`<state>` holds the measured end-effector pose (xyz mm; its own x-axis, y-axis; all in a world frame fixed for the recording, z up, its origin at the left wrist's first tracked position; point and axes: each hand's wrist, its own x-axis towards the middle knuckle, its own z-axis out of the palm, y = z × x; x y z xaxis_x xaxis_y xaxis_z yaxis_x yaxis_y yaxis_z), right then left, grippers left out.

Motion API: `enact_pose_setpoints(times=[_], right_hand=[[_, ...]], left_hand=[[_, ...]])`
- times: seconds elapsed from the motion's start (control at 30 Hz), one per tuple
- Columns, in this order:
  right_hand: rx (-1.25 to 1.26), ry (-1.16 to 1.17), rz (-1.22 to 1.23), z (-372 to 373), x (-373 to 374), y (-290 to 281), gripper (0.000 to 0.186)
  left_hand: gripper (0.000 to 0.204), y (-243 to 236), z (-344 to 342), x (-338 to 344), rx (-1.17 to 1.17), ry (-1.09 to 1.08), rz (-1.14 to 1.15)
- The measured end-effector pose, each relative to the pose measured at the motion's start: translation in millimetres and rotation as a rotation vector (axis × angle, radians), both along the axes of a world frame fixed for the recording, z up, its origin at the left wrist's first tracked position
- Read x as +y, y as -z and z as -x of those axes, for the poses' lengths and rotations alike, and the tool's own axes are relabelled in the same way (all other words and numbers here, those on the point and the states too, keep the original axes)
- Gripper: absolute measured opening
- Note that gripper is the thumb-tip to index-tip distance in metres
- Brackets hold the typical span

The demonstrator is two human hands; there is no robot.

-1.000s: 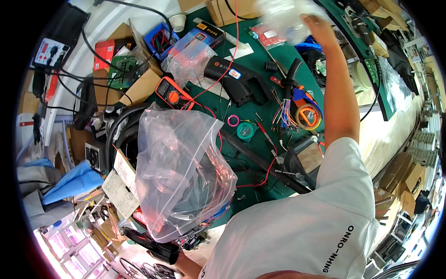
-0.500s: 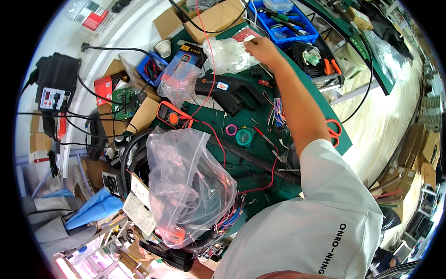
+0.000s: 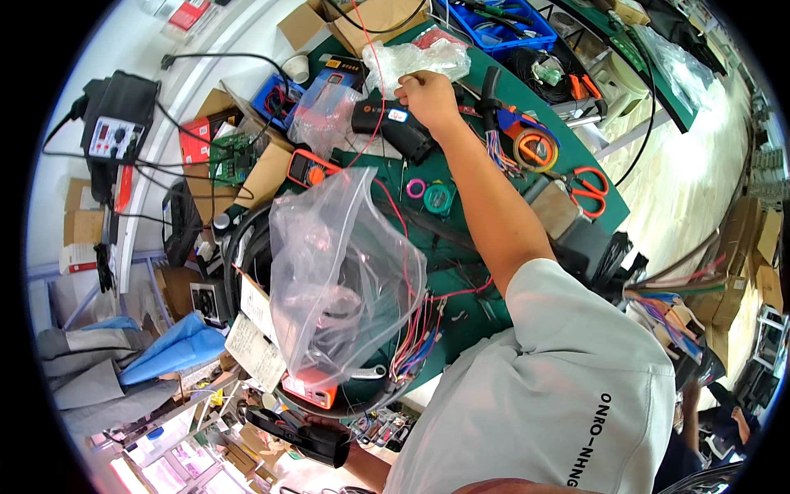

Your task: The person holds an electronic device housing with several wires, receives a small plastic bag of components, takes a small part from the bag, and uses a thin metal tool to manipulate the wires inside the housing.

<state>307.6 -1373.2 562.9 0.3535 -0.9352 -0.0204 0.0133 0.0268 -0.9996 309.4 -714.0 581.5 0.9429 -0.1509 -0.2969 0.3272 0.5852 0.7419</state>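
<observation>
My right hand (image 3: 428,97) reaches over the far part of the green table with its fingers curled closed. What they hold, if anything, cannot be made out. Crumpled bubble wrap (image 3: 420,62) lies just beyond it. Below the hand is a black tool with a rounded body (image 3: 395,128) and a white-and-blue label, partly hidden by my wrist. At the lower edge my left hand (image 3: 327,423), mostly hidden, grips a black handheld device (image 3: 309,440) with a cylindrical end. A clear plastic bag (image 3: 346,272) lies above that hand, over coiled black tubing.
An orange multimeter (image 3: 311,169) and a teal spool (image 3: 439,198) lie mid-table. Orange-handled scissors (image 3: 589,191) and a tape roll (image 3: 536,151) sit near the right edge. A blue bin of tools (image 3: 502,29) stands at the back. Loose red leads cross the table.
My right hand has moved left and slightly nearer, away from the bubble wrap toward the black tool. The view has shifted, so the tape roll now shows. My left hand still grips the black device.
</observation>
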Motion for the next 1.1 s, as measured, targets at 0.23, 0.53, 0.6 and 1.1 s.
enact_pose_setpoints(times=[0.23, 0.53, 0.6, 1.1], right_hand=[[-0.037, 0.017, 0.099, 38, 92, -28, 0.027], [0.193, -0.067, 0.234, 162, 288, -20, 0.021], [0.296, -0.169, 0.204, 191, 329, -19, 0.019], [0.381, -0.454, 0.442, 305, 369, -62, 0.03]], left_hand=[[0.073, 10, -13, 53, -0.002, 0.109, 0.132], [0.069, -7, -34, 20, -0.068, 0.094, 0.088], [0.067, -18, -30, 0, -0.122, 0.193, 0.055], [0.063, -103, 69, -169, -0.223, 0.306, 0.061]])
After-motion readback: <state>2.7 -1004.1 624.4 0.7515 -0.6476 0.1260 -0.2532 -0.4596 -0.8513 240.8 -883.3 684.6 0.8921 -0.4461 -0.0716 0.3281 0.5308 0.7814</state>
